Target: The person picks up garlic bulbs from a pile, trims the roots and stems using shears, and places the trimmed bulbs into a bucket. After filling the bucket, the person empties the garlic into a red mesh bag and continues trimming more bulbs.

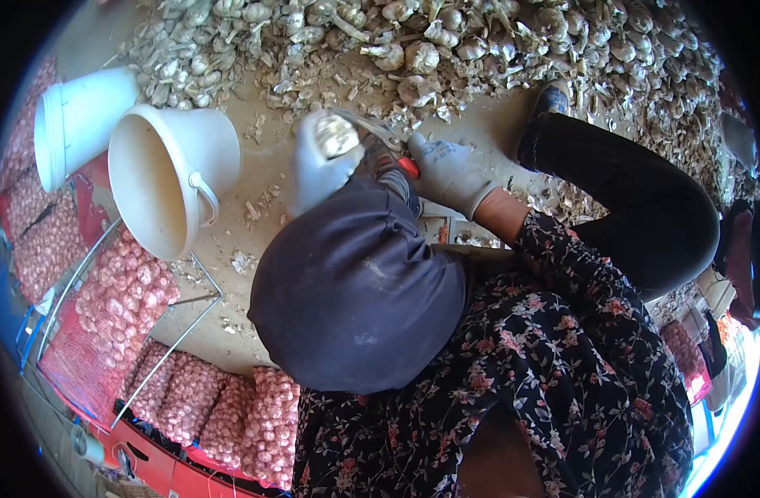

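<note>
My left hand [317, 170], in a pale glove, holds a garlic bulb [337, 135] with its whitish side facing up. To its right, my right hand [451, 174], in a white and grey glove, grips a tool by its red handle [408, 167]. The tool's metal part [365, 124] reaches from the handle toward the garlic bulb. Behind my knee, the lower part of my left hand is partly hidden.
A heap of garlic [446, 37] spreads across the top. Left of my hands lie a tipped white bucket [222, 149] and another white bucket [93, 116]. Red net sacks of garlic [193, 398] and a metal frame [168, 353] are at lower left.
</note>
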